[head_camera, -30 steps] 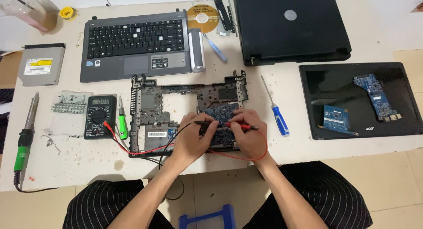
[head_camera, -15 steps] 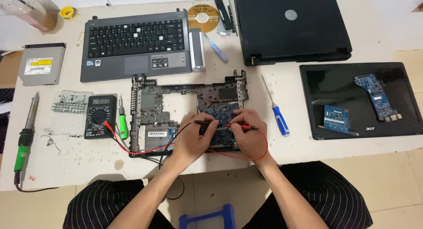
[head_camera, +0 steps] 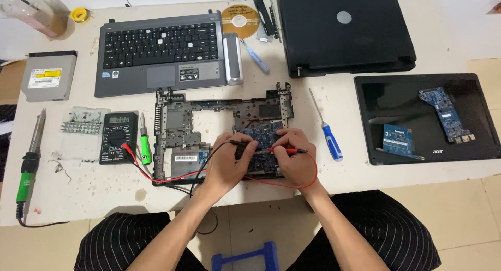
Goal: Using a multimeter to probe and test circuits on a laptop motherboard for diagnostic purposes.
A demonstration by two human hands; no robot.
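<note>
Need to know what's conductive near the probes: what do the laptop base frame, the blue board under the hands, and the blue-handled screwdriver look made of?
Laptop base frame: looks like black moulded plastic, with dull grey, probably metal, shielding inside. Blue board: glossy blue circuit board, likely laminate, carrying small components. Blue-handled screwdriver: shiny, thin metal shaft; smooth blue handle, apparently plastic. Left hand holds the black probe, right hand the red one.

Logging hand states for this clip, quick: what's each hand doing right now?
Left hand: closed on the black probe, tip on the blue circuit board.
Right hand: closed on the red probe, over the same board.
</note>
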